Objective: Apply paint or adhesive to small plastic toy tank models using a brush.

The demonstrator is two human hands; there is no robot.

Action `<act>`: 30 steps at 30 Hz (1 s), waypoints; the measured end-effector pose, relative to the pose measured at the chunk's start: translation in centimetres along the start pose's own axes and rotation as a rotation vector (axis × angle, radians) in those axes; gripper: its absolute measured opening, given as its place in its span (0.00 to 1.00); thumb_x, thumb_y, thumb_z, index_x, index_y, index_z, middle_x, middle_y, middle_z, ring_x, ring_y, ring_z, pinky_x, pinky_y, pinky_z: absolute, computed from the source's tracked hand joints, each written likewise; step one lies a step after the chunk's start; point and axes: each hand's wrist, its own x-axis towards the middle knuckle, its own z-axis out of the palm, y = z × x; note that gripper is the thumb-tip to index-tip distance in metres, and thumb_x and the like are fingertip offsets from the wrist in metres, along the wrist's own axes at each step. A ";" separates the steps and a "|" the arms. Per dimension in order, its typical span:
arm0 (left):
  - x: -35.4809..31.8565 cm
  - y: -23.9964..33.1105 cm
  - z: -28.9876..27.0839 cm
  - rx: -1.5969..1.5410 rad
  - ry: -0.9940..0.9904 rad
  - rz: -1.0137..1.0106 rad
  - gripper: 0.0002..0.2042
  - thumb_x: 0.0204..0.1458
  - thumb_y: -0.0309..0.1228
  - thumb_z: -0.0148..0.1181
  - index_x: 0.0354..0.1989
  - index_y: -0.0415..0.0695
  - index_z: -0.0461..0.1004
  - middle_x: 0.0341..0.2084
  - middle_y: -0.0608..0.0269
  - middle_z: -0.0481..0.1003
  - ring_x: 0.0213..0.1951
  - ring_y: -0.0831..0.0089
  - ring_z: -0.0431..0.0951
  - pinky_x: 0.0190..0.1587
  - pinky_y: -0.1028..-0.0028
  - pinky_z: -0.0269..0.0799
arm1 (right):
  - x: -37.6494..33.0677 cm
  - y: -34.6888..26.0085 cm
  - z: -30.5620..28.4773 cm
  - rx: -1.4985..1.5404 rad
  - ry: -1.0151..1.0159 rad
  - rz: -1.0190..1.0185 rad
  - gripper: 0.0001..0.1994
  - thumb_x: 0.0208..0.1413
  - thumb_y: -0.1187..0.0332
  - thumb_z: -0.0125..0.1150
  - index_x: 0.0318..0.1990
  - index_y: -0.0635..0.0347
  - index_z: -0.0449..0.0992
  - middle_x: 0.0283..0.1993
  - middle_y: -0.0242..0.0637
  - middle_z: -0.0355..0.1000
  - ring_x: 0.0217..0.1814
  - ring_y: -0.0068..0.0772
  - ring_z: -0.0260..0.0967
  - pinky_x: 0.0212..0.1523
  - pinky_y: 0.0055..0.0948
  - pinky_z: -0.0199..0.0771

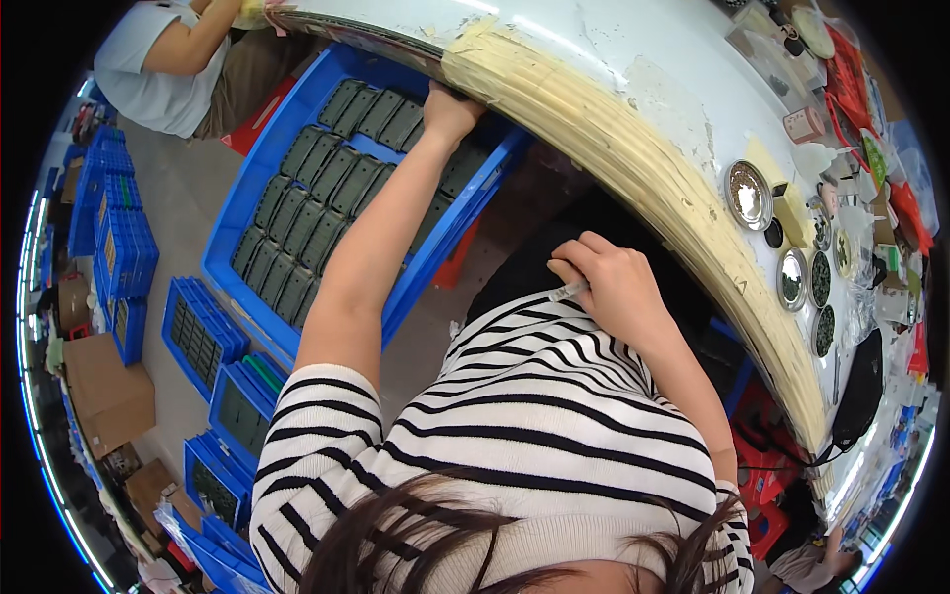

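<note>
My left arm stretches over a large blue plastic tray (230,208) holding rows of flat dark grey-green rectangular parts (302,208). At the tray's far right side, by the padded table edge, is my left hand (452,112). Its fingers are bent down out of sight, so what they touch is hidden. In front of my striped top, my right hand (621,287) is closed, with a small slim translucent thing (568,291) pinched between thumb and fingers. Its exact kind is too small to make out.
A white table (614,59) with a tape-covered edge (633,148) curves along the front and right. Round metal dishes (749,195) of small parts stand on it. Stacked blue trays (203,332) and a cardboard box (109,391) lie left. Another person (163,74) works far left.
</note>
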 end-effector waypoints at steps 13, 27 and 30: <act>0.4 0.6 2.3 0.632 -0.212 0.142 0.33 0.42 0.57 0.64 0.56 0.51 0.72 0.52 0.49 0.74 0.53 0.51 0.75 0.52 0.61 0.74 | 9.6 1.9 7.0 -0.276 0.119 -0.285 0.34 0.46 0.73 0.60 0.65 0.49 0.61 0.59 0.51 0.63 0.27 0.46 0.75 0.30 0.36 0.77; -1.7 1.1 1.0 0.488 -0.346 0.139 0.39 0.39 0.56 0.67 0.59 0.47 0.68 0.52 0.46 0.73 0.53 0.52 0.74 0.53 0.62 0.72 | 11.7 3.1 7.9 -0.040 0.073 -0.561 0.06 0.50 0.71 0.56 0.36 0.59 0.73 0.33 0.43 0.65 0.26 0.44 0.73 0.26 0.40 0.74; -4.1 1.2 0.0 0.405 -0.369 0.049 0.48 0.33 0.55 0.72 0.61 0.37 0.60 0.50 0.41 0.73 0.53 0.51 0.74 0.53 0.62 0.72 | 10.3 1.7 8.6 -0.031 0.056 -0.587 0.06 0.49 0.71 0.57 0.36 0.59 0.74 0.33 0.41 0.65 0.24 0.41 0.73 0.23 0.37 0.74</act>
